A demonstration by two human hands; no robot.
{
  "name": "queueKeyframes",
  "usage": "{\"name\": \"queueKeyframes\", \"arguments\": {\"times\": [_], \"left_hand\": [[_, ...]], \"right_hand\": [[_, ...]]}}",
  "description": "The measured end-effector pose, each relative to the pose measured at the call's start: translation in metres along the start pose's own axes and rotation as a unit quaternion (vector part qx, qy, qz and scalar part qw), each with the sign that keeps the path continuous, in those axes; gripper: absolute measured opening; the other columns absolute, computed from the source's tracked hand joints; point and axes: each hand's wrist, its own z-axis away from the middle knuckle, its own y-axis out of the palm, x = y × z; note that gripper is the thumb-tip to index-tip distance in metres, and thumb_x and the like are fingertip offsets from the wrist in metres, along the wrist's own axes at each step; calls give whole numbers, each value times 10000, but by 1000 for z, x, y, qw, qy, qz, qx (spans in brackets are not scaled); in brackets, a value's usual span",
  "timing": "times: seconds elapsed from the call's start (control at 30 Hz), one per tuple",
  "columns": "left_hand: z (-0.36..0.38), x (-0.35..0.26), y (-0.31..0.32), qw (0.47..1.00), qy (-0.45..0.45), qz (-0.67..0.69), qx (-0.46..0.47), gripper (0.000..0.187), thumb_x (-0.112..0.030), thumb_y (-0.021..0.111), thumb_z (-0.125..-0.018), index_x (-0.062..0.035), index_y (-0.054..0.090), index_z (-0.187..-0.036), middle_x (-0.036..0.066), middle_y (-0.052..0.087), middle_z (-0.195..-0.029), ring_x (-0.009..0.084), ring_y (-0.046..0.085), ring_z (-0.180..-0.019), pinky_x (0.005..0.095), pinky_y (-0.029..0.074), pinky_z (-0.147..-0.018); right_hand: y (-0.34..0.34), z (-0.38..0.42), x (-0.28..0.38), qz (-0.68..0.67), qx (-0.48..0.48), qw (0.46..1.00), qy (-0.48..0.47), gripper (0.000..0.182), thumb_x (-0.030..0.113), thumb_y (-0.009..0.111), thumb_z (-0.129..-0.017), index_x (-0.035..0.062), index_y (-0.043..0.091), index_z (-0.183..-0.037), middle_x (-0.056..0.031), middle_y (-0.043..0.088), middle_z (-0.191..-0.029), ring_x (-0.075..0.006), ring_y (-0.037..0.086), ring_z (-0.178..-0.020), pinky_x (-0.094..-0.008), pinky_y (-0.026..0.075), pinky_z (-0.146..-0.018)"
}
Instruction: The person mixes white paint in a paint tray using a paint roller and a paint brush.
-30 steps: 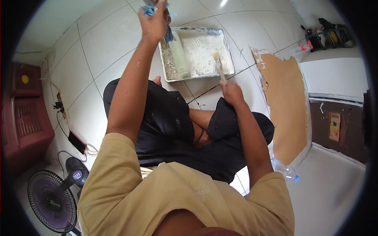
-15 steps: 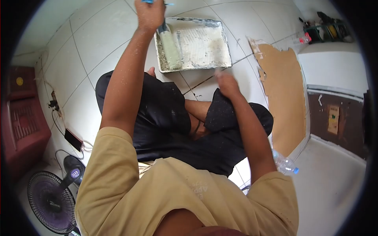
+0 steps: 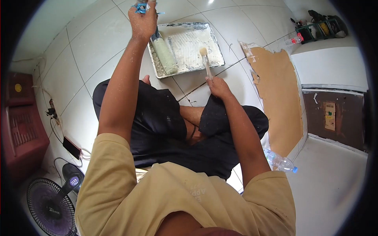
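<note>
My left hand (image 3: 143, 21) is closed round the handle of a paint roller, where some blue material shows. The pale green roller sleeve (image 3: 165, 56) lies along the left side of a paint tray (image 3: 223, 59) smeared with off-white paint. In my right hand (image 3: 219, 86) is a small brush (image 3: 207, 66), held by its handle, with its pale tip over the tray's right part. The tray rests on the tiled floor in front of my crossed legs.
Torn brown cardboard (image 3: 277, 94) lies on the right, with a clear bottle (image 3: 281, 162) near my right elbow. At lower left are a fan (image 3: 53, 208), a phone (image 3: 72, 148) with cables, and a dark red plastic item (image 3: 23, 122). A green rack (image 3: 315, 31) stands upper right.
The brush, blurred before, now shows clearly over the tray. My left hand, the roller and the tray appear slightly further left in view.
</note>
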Motion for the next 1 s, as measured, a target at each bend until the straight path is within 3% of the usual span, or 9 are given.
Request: {"name": "queueKeyframes", "arguments": {"times": [0.13, 0.27, 0.47, 0.67, 0.77, 0.87, 0.9, 0.93, 1.0], "left_hand": [[11, 7, 17, 999, 46, -14, 15, 219, -196, 681, -987, -61, 586, -844, -38, 519, -661, 68, 470, -576, 283, 386, -511], [11, -2, 28, 998, 5, -58, 35, 210, -205, 697, -977, -50, 598, -877, -21, 545, -699, 104, 495, -639, 329, 425, -570], [11, 7, 38, 979, 46, -129, 149, 268, -272, 688, -987, -19, 668, -898, 15, 622, -696, 89, 555, -659, 293, 469, -614], [-4, 12, 41, 970, 62, -158, 176, 261, -253, 681, -990, -25, 634, -871, -11, 599, -663, 79, 521, -579, 285, 451, -556], [-4, 23, 44, 977, 59, -132, 159, 322, -249, 688, -980, -44, 594, -751, -12, 565, -609, 85, 462, -548, 311, 395, -516], [3, 7, 50, 983, 36, -88, 154, 322, -263, 702, -971, -31, 612, -766, -12, 574, -616, 86, 482, -567, 304, 407, -528], [2, 7, 51, 983, 8, -97, 158, 298, -259, 704, -970, -22, 631, -804, -9, 580, -619, 82, 488, -564, 300, 412, -529], [2, 6, 54, 982, 18, -92, 164, 298, -259, 704, -970, -22, 631, -804, -9, 580, -619, 82, 488, -564, 300, 412, -529], [1, 6, 54, 983, 5, -96, 157, 191, -162, 680, -993, -40, 597, -871, -16, 554, -662, 64, 507, -564, 247, 405, -498]], "right_hand": [[-20, -41, -66, -51, -286, 932, -215, 388, 309, 422, -1074, 8, 665, -1096, -249, 693, -1047, -461, 649, -1004, -526, 500, -875], [-174, -7, 23, -218, -333, 917, -19, 440, 402, 459, -1092, -8, 616, -1088, -133, 588, -791, -251, 601, -762, -404, 487, -740], [-235, 4, 45, -435, -451, 737, -252, 399, 383, 457, -1113, 39, 523, -924, 2, 427, -735, -113, 384, -667, -299, 370, -613], [-56, -28, -28, 40, -103, 991, -72, 409, 295, 387, -1089, -18, 646, -1141, -323, 659, -972, -499, 639, -961, -564, 501, -861], [-97, -14, 2, -106, -373, 911, -140, 452, 325, 378, -1099, -22, 667, -1071, -300, 647, -818, -468, 659, -868, -558, 501, -771], [-108, -15, 2, -218, -334, 917, -20, 438, 326, 399, -1093, -16, 674, -1093, -283, 655, -830, -448, 663, -852, -554, 507, -730], [-57, -57, -37, 26, -387, 909, -153, 441, 321, 401, -1094, -7, 695, -1079, -251, 693, -881, -444, 672, -827, -539, 531, -744], [-39, -72, -44, 156, -143, 974, -80, 362, 281, 439, -1078, 31, 688, -1157, -214, 706, -934, -417, 681, -799, -542, 541, -763], [-54, -51, -10, 116, -89, 989, -32, 363, 300, 434, -1083, 63, 686, -1193, -197, 711, -948, -388, 699, -835, -531, 550, -727]]}}
